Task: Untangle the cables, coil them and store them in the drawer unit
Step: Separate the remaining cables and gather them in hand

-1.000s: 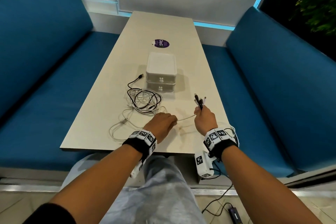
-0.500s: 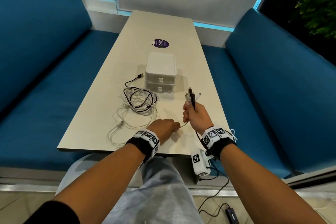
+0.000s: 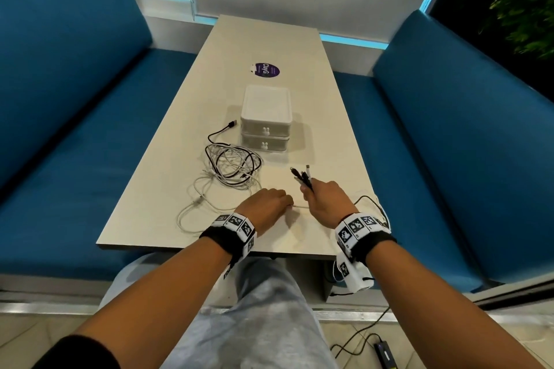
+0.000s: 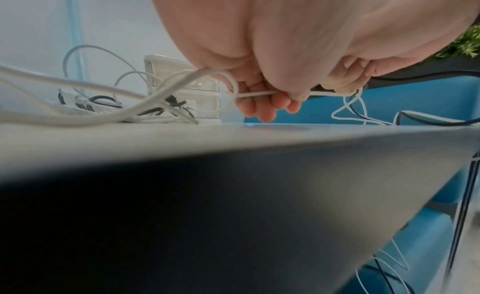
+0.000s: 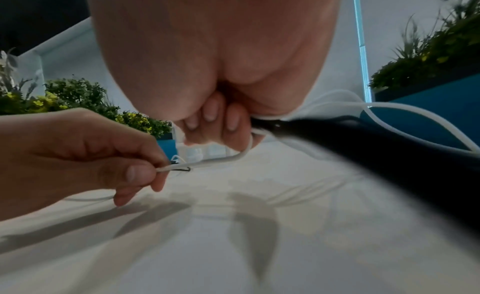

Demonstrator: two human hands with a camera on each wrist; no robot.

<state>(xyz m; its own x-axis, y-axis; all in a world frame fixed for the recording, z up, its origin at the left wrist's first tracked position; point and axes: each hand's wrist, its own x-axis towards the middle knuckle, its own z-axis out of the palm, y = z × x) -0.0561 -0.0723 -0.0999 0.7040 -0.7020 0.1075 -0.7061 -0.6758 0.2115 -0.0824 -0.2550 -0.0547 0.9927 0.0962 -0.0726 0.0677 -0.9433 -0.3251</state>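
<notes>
A tangle of black and white cables (image 3: pixel 232 165) lies on the table in front of the white two-drawer unit (image 3: pixel 265 120), whose drawers are closed. My left hand (image 3: pixel 269 204) pinches a thin white cable (image 3: pixel 299 206) (image 5: pixel 207 162) just above the table near its front edge. That cable runs a short way right into my right hand (image 3: pixel 322 198), which grips a bundle of black and white cables with several plug ends (image 3: pixel 302 174) sticking up. In the left wrist view the white cable (image 4: pixel 257 93) passes between my curled fingers (image 4: pixel 262 105).
The pale table (image 3: pixel 269 39) is flanked by blue benches (image 3: pixel 75 117) (image 3: pixel 449 129). A purple round sticker (image 3: pixel 266 69) sits behind the drawer unit. A white cable loop (image 3: pixel 192 213) trails toward the front left edge. A black adapter (image 3: pixel 385 355) lies on the floor.
My right hand went left and up with the bundle, then back down to the right, close to the left hand. The left hand has stayed on the white cable.
</notes>
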